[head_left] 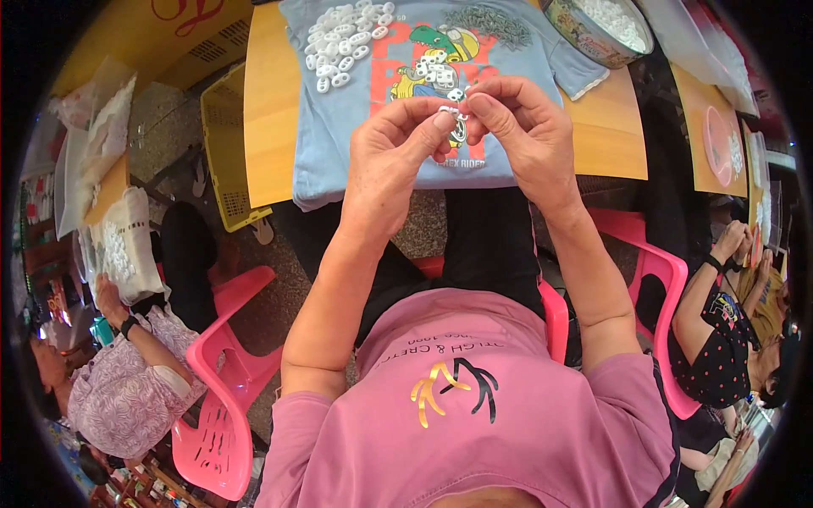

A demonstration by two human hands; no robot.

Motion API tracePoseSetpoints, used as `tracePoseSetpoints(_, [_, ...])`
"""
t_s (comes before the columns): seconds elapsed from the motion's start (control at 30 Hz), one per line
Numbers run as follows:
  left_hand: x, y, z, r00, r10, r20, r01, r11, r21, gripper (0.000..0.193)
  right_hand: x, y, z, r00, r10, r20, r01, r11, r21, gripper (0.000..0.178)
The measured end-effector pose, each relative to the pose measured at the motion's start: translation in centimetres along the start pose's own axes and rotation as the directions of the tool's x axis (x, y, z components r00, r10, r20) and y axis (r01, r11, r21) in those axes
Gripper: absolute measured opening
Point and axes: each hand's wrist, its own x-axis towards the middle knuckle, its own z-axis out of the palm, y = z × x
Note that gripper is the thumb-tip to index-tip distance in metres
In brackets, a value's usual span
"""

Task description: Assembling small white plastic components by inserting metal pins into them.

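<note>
Both hands meet over a light blue T-shirt laid flat on the table. A small white plastic piece is pinched between thumb and index finger of my left hand. Touching close beside it, my right hand has its thumb and index finger closed on something tiny, mostly hidden by the fingertips. Beyond the left hand lies a pile of white oval pieces with holes. A heap of small grey metal parts rests beyond the right hand. Between them are several small white pieces.
At the far right stands a round tin filled with white pieces. A yellow plastic crate is left of the wooden table. Pink chairs flank me, and other people work at tables on both sides.
</note>
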Motion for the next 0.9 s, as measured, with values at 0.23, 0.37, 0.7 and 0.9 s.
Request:
tracePoseSetpoints(0.23, [-0.5, 0.2, 0.5, 0.997, 0.078, 0.001, -0.078, 0.995, 0.061, 0.019, 0.3, -0.6, -0.5, 0.995, 0.095, 0.040, -0.094, 0.995, -0.033, 0.020])
tracePoseSetpoints(0.37, [-0.7, 0.3, 0.6, 0.994, 0.105, 0.003, -0.105, 0.988, 0.111, 0.020, 0.3, -0.8, -0.6, 0.989, 0.105, 0.107, -0.102, 0.994, -0.037, 0.020])
tracePoseSetpoints(0.7, [-1.2, 0.7, 0.9, 0.991, 0.129, -0.019, -0.122, 0.971, 0.207, 0.020, -0.2, -1.6, -0.4, 0.985, 0.121, 0.122, -0.102, 0.984, -0.147, 0.019])
tracePoseSetpoints(0.9, [-1.7, 0.8, 0.8, 0.965, 0.261, 0.002, -0.237, 0.874, 0.425, 0.014, -0.1, -2.1, -0.7, 0.956, 0.253, 0.149, -0.245, 0.967, -0.071, 0.018])
